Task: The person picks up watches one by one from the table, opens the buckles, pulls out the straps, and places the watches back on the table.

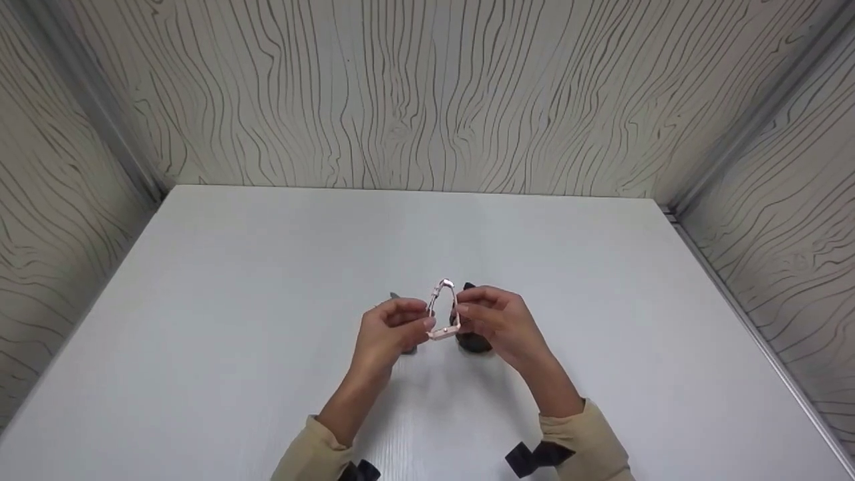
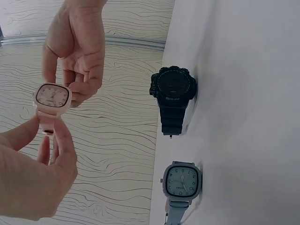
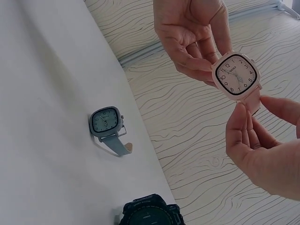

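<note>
A pale pink wristwatch [image 1: 443, 332] with a rounded square face is held up between both hands, its strap forming a loop. From the left side my left hand [image 1: 384, 334] pinches the strap with thumb and fingers, close to the case. Opposite it, my right hand [image 1: 501, 324] pinches the other strap side. The numbered dial [image 3: 236, 75] shows plainly in the right wrist view. Beneath the hands, a black digital sports watch [image 2: 173, 89] and a grey-blue square watch [image 2: 182, 182] stand on the table; in the head view the hands partly hide both.
The white table [image 1: 234, 300] spreads out around the hands. Wood-grain patterned panels [image 1: 401, 93] enclose it at the back and both sides, with grey metal strips in the corners. Dark straps with small black mounts [image 1: 534, 459] sit on the beige sleeves.
</note>
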Demonstrator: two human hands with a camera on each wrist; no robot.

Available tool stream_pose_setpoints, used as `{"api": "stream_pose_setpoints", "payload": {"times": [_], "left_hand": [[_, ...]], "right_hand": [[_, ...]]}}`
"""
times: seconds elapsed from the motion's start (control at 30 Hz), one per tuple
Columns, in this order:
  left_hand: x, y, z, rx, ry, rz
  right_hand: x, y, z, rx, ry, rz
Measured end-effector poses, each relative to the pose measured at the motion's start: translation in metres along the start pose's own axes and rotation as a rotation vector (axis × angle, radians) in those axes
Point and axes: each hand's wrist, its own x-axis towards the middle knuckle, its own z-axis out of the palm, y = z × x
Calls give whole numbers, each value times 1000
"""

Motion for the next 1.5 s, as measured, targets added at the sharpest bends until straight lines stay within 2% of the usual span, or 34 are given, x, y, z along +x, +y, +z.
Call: {"api": "stream_pose_setpoints", "payload": {"times": [0.37, 0.57, 0.8, 1.03, 1.17, 1.27, 1.5], "left_hand": [[-1, 4, -1, 4, -53, 57], [-1, 8, 1, 36, -72, 93], [0, 13, 3, 135, -109, 133], [-2, 18, 4, 185, -131, 191], [-3, 21, 5, 207, -141, 203], [-4, 23, 6, 219, -143, 203], [-6, 26, 7, 230, -134, 200]], "right_hand": [[-2, -5, -2, 24, -49, -28], [-2, -12, -3, -62, -79, -65], [-4, -18, -5, -171, -138, -167], [-8, -24, -4, -282, -149, -214], [-10, -27, -4, -308, -153, -233], [-11, -29, -4, -317, -166, -236], [-12, -31, -4, -352, -168, -181]]}}
